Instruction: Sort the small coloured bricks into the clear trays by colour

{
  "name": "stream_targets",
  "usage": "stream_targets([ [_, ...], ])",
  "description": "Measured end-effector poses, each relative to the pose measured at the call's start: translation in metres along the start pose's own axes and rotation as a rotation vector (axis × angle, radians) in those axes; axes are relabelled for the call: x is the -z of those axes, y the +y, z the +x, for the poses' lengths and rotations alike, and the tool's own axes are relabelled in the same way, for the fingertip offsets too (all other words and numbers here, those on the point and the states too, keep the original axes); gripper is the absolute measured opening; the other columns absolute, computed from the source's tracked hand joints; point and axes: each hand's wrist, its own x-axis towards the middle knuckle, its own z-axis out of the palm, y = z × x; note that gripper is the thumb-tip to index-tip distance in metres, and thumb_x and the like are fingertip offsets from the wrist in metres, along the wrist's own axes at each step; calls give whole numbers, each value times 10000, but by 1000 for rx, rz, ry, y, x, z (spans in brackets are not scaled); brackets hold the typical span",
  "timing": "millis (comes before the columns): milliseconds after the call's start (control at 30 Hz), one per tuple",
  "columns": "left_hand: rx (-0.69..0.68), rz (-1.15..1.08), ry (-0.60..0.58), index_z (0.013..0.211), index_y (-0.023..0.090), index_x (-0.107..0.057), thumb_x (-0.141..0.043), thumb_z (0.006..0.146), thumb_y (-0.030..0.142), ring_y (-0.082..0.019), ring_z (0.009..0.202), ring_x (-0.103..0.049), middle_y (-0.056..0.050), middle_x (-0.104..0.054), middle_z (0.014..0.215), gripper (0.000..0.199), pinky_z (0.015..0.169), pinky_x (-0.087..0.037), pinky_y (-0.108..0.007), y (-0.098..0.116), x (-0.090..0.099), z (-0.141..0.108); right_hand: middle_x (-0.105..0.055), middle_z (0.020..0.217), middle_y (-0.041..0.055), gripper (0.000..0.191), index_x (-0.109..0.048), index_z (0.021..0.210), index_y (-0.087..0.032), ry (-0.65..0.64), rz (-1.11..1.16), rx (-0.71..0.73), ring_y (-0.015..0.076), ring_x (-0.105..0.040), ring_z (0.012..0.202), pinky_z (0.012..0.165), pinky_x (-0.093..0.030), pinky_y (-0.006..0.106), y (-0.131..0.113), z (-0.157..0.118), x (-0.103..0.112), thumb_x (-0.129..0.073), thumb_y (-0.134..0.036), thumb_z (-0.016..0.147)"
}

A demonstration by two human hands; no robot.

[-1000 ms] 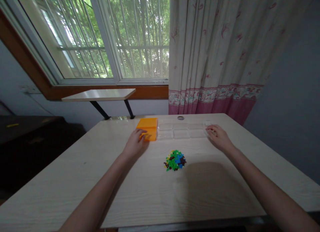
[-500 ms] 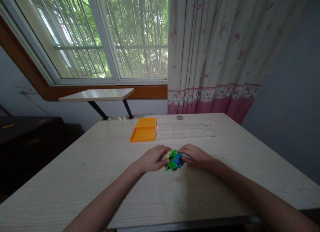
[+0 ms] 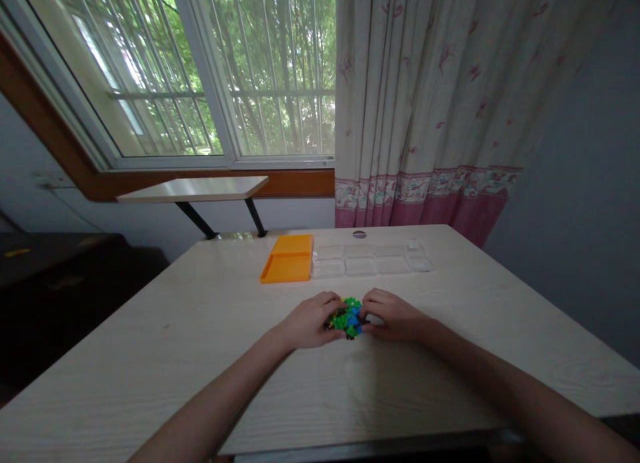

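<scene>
The pile of small multicolored pieces [image 3: 351, 318] rests on the surface [image 3: 300, 396], well in from the near edge. The left hand [image 3: 311, 322] and right hand [image 3: 393, 316] flank it, fingers curved against its sides; whether any piece is gripped cannot be told. Toward the far edge lie the orange tray [image 3: 287, 268] and, just right, the clear compartment tray [image 3: 374, 264].

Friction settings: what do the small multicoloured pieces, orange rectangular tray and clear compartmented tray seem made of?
Small multicoloured pieces: likely plastic; solid colours, finish unclear.
Orange rectangular tray: likely plastic, satin; uniform colour, raised rim.
Clear compartmented tray: probably plastic, glossy; transparent, glinting edges.
</scene>
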Motion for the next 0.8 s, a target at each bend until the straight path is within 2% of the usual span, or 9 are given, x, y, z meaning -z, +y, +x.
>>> stream_targets([
  [200, -2, 12, 7, 1153, 181, -463, -524, 758, 379, -216, 961, -480, -99, -507, 1048, 445, 822, -415, -336, -1, -2, 0, -553, 826, 65, 163, -560, 874, -157, 31, -8, 31, 153, -484, 807, 723, -397, 272, 0, -1, -1, -480, -287, 816],
  [533, -13, -11, 23, 1150, 186, -469, -537, 751, 351, -218, 971, -483, -99, -517, 1053, 436, 822, -409, -331, 0, -2, -1, -560, 811, 55, 127, -563, 848, -170, 41, -20, 54, 151, -491, 795, 714, -398, 273, 2, -1, -4, -497, -269, 805],
  [800, -17, -47, 38, 1049, 179, -530, -534, 759, 325, -199, 937, -512, -82, -571, 987, 325, 811, -413, -309, -3, -4, 0, -563, 810, 56, 127, -563, 851, -172, 45, -24, 66, 153, -496, 795, 718, -398, 276, 4, 0, -6, -481, -263, 814],
])
